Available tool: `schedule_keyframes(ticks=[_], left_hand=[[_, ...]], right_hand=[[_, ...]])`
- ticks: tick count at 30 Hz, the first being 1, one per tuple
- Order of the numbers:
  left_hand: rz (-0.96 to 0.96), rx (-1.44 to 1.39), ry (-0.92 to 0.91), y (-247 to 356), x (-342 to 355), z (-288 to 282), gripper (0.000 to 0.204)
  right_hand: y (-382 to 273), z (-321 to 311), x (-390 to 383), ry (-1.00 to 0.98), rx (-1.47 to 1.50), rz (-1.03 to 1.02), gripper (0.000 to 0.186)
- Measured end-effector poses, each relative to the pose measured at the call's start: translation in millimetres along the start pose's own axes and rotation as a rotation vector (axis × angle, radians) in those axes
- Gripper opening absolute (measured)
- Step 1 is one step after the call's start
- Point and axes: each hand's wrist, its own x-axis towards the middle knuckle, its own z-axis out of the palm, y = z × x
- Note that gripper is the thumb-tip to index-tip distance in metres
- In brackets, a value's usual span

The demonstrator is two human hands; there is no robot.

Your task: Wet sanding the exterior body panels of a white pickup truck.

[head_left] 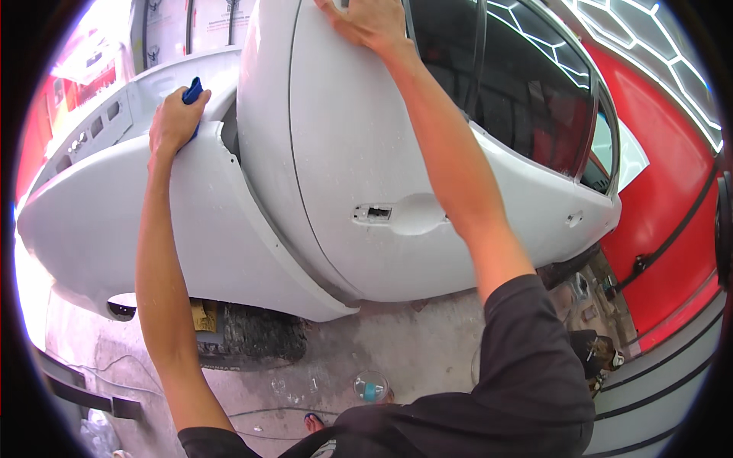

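A white car body fills the middle. My left hand (175, 120) is closed round a flat blue pad (193, 91), against the upper edge of the front fender (206, 206). Whether the pad is a sanding block or a folded cloth, I cannot tell. Higher up, my right hand (376, 21) rests on the white door panel (343, 137) near the dark window. Its fingertips are cut off by the upper rim. A bit of something grey shows between thumb and fingers, too little to name. An open handle recess (376, 213) sits below in the door.
A gap separates fender and door edge. A dark tyre (259, 336) stands under the fender. On the floor are a clear round container (371, 387) and thin cables (126, 378). A red wall (664, 183) and grey slatted panel (664, 382) are at the right.
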Motion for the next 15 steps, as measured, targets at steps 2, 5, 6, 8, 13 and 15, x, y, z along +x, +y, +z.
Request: schedule_keyframes(ticks=[2,5,6,8,13,15], left_hand=[[-0.001,0.016,-0.037,-8,-1,-5,0.057],[-0.006,0.086,0.003,-27,5,-16,0.055],[0.007,0.078,0.022,-21,5,-13,0.055],[-0.006,0.038,0.016,-10,0,-1,0.054],[-0.033,0.016,-0.055,-8,2,-1,0.053],[-0.045,0.043,-0.029,-16,1,-10,0.053]], right_hand=[[-14,-4,-41,0.011,0.013,0.035,0.094],[-42,-11,-117,0.023,0.054,0.013,0.104],[-35,-11,-115,0.026,0.06,0.01,0.103],[-9,-16,-86,0.035,0.043,0.01,0.103],[10,-6,-37,-0.008,0.015,0.03,0.099],[-15,-1,-82,0.058,0.055,0.028,0.102]])
